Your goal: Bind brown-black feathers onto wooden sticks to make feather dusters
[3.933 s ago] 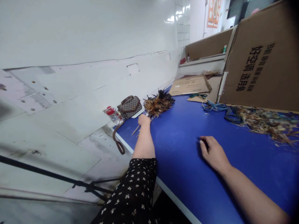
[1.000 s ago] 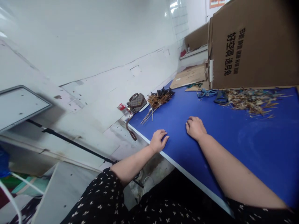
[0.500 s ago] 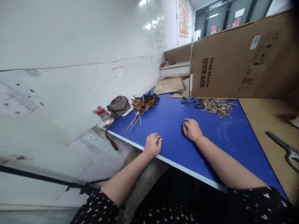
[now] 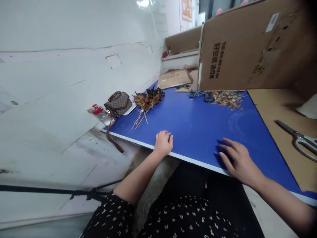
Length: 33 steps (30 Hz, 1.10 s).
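My left hand rests on the near edge of the blue table mat, fingers loosely bent, thumb apart, nothing in it. My right hand hovers over the mat's near edge with its fingers spread, also holding nothing. Beyond my left hand lies a bunch of brown and black feathers on crossed thin sticks. At the mat's far side, a heap of feather scraps sits beside dark-handled scissors and some blue cord.
A checked handbag and a red-capped bottle stand by the left wall. Large metal scissors lie on cardboard at right. A tall cardboard panel closes the back; flat cardboard lies behind the feathers. A black pole crosses lower left.
My right hand has drawn back toward me and to the right, its fingers spreading. My left hand stays about where it was on the mat's edge. The view has tilted downward.
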Each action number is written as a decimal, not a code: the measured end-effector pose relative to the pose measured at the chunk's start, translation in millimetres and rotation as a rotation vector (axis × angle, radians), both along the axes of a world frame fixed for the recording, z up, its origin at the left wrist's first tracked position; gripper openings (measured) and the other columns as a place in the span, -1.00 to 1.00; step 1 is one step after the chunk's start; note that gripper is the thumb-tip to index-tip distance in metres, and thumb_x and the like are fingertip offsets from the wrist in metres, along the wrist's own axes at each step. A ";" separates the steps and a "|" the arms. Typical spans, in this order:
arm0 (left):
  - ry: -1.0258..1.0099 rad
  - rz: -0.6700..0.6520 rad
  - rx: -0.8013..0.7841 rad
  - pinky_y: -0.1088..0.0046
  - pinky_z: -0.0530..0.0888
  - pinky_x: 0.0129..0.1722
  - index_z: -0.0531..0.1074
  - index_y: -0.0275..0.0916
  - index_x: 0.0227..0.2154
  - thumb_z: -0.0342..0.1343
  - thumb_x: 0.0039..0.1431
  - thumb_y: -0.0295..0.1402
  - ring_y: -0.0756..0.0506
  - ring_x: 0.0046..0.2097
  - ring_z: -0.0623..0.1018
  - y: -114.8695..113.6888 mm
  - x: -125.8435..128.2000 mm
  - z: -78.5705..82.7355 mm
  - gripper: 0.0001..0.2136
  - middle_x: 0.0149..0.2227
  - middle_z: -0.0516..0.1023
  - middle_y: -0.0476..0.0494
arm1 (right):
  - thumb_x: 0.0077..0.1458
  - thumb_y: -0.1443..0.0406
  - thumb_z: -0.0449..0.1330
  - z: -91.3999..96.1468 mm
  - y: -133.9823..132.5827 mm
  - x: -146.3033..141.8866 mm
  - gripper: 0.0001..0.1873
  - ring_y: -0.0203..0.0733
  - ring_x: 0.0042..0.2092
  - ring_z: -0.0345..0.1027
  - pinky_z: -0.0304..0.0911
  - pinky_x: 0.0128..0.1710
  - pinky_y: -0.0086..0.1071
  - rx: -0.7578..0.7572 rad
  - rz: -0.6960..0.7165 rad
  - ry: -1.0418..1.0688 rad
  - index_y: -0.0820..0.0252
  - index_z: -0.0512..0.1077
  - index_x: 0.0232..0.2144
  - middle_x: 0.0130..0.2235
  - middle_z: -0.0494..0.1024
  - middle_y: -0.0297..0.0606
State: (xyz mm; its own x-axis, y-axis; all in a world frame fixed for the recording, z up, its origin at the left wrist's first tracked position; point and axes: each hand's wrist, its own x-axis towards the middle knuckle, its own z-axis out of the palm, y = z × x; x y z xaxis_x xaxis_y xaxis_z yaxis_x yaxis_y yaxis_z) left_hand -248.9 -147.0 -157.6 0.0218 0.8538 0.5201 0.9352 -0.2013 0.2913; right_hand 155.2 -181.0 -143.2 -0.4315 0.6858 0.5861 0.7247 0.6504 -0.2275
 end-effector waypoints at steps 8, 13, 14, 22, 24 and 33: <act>-0.024 -0.010 -0.009 -0.09 0.45 0.34 0.65 -0.28 0.05 0.09 0.51 -0.28 -0.36 0.26 0.58 -2.5 -2.3 1.7 -0.71 0.13 0.65 -0.44 | 0.45 0.11 0.22 -22.0 -77.4 52.6 -0.57 0.30 0.24 0.53 0.30 0.35 0.17 0.106 -0.271 -0.166 0.18 0.50 0.23 0.33 0.57 0.13; -0.060 -0.002 0.003 -0.08 0.46 0.33 0.67 -0.25 -0.02 0.07 0.52 -0.30 -0.35 0.24 0.60 -5.3 -2.2 5.8 -0.72 0.10 0.67 -0.42 | 0.35 0.14 0.30 -31.0 -81.7 47.0 -0.39 0.26 0.18 0.56 0.39 0.25 0.01 0.220 -0.426 -0.207 0.25 0.46 0.35 0.34 0.58 0.10; -0.067 0.003 0.007 -0.07 0.46 0.32 0.67 -0.26 -0.04 0.06 0.52 -0.30 -0.34 0.23 0.60 -5.8 -2.4 6.3 -0.72 0.09 0.68 -0.42 | 0.33 0.14 0.31 -31.0 -81.7 45.8 -0.37 0.26 0.19 0.56 0.39 0.25 0.00 0.222 -0.431 -0.199 0.25 0.45 0.36 0.34 0.58 0.08; -0.124 -0.030 0.087 0.00 0.51 0.28 0.66 -0.28 -0.15 -0.02 0.56 -0.27 -0.29 0.14 0.66 -7.9 -7.3 3.6 -0.66 -0.02 0.71 -0.42 | 0.31 0.28 0.27 -33.8 -123.3 46.0 -0.26 0.31 0.34 0.50 0.27 0.44 0.24 0.144 -0.385 0.034 0.09 0.35 0.50 0.38 0.55 0.06; -0.125 -0.035 0.132 0.03 0.54 0.24 0.65 -0.28 -0.17 -0.05 0.58 -0.26 -0.27 0.11 0.68 -7.9 -8.0 2.3 -0.63 -0.06 0.72 -0.39 | 0.25 0.32 0.30 -42.2 -145.8 43.8 -0.18 0.38 0.40 0.43 0.24 0.44 0.33 0.190 -0.464 0.076 0.03 0.33 0.53 0.44 0.48 0.05; -0.127 -0.060 0.132 0.01 0.56 0.23 0.65 -0.27 -0.17 -0.03 0.57 -0.24 -0.26 0.07 0.68 -8.1 -14.2 0.1 -0.64 -0.10 0.72 -0.38 | 0.24 0.39 0.27 -77.7 -202.8 52.0 -0.10 0.51 0.44 0.34 0.35 0.33 0.44 0.090 -0.687 0.074 -0.10 0.26 0.57 0.53 0.33 0.00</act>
